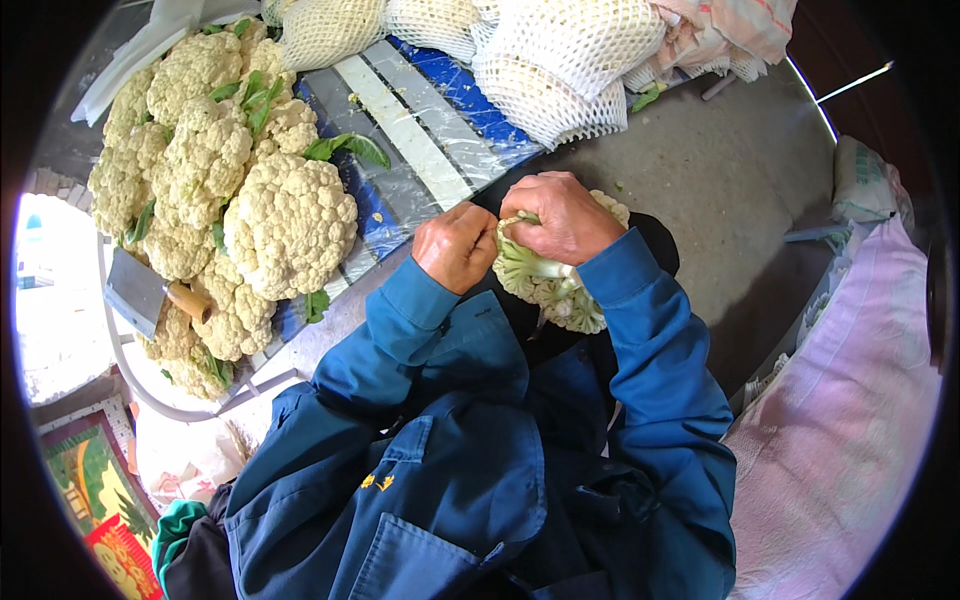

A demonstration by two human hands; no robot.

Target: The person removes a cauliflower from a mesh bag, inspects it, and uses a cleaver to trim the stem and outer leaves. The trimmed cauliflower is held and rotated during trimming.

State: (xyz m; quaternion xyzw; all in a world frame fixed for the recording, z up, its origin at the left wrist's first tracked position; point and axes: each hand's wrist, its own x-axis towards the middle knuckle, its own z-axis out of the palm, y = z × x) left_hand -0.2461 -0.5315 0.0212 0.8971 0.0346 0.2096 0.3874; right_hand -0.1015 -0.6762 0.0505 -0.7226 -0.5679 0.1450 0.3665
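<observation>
A cauliflower (560, 300) is turned with its pale green stem side partly up, above a dark surface (655, 250) in front of me. My right hand (560, 215) is closed on it at the stem, a bit of green stalk showing at the fingers. Right beside it, my left hand (455, 245) is curled shut at the cauliflower's left edge; what its fingers hold is hidden.
Cauliflowers (195, 160) are heaped on a striped, plastic-covered table (430, 130) at left, with a wooden-handled cleaver (135, 290) among them. Net-wrapped bundles (545, 75) line the back. A pale pink sack (830, 420) fills the right side, beside grey floor (730, 170).
</observation>
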